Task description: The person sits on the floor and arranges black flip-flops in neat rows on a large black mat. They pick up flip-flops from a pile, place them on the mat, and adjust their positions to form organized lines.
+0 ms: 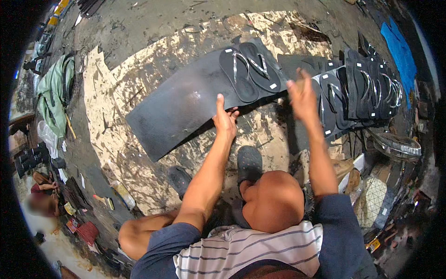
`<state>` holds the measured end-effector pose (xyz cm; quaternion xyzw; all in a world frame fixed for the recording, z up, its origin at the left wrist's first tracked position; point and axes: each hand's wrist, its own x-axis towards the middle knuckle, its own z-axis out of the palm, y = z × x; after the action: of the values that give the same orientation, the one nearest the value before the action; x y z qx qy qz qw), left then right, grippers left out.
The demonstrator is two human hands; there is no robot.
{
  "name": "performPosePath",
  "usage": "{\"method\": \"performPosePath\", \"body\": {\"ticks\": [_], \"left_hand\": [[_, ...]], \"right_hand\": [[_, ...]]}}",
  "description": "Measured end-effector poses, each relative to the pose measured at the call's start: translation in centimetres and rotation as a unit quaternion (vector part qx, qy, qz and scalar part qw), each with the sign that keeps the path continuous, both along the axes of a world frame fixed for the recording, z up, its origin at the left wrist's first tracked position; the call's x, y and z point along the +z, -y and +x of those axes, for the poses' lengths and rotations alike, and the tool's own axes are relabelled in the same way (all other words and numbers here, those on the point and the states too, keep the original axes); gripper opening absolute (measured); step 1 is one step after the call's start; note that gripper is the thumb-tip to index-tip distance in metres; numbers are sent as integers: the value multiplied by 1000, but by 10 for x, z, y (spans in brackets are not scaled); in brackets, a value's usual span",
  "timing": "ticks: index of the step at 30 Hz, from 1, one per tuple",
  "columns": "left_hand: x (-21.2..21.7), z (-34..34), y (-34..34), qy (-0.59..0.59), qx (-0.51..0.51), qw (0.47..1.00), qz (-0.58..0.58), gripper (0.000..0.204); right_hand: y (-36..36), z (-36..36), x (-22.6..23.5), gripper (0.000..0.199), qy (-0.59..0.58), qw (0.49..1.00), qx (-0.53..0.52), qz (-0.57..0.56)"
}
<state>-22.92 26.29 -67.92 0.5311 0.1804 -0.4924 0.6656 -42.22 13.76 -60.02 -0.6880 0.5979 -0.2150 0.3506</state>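
Observation:
A long, curved sheet of black rubber lies across the middle in front of me. Its near edge is pinched by my left hand, thumb on top and some fingers hidden beneath. A pair of black flip-flops with shiny straps and small white stickers rests on the sheet's right part. Beyond the sheet's right end, my right hand is raised and slightly blurred, thumb and forefinger apart, with nothing visible between them. Just right of it stands a row of similar flip-flops, several pairs close together.
Stained, pale boards cover the floor under the sheet. A fan's wire cage lies at the right, below a blue cloth. Green fabric lies at the left. Another person sits at the far left. My dark clog is near the sheet.

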Motion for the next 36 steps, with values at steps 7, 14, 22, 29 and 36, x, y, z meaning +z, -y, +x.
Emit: {"method": "performPosePath", "body": {"ticks": [7,14,22,29,36], "left_hand": [[4,20,0,47,-197,977,60,46],[32,30,14,-30,-200,979,11,42],[26,42,7,-63,-242,968,-11,41],[31,45,7,-80,-240,966,-60,41],[64,51,-22,-66,-242,964,-84,42]], "right_hand": [[-149,19,-25,50,92,964,90,231],[-172,32,-51,43,77,977,98,172],[-98,94,-58,36,11,980,124,158],[-45,122,-179,35,-44,948,261,-174],[38,205,-211,25,78,979,185,-34]]}}
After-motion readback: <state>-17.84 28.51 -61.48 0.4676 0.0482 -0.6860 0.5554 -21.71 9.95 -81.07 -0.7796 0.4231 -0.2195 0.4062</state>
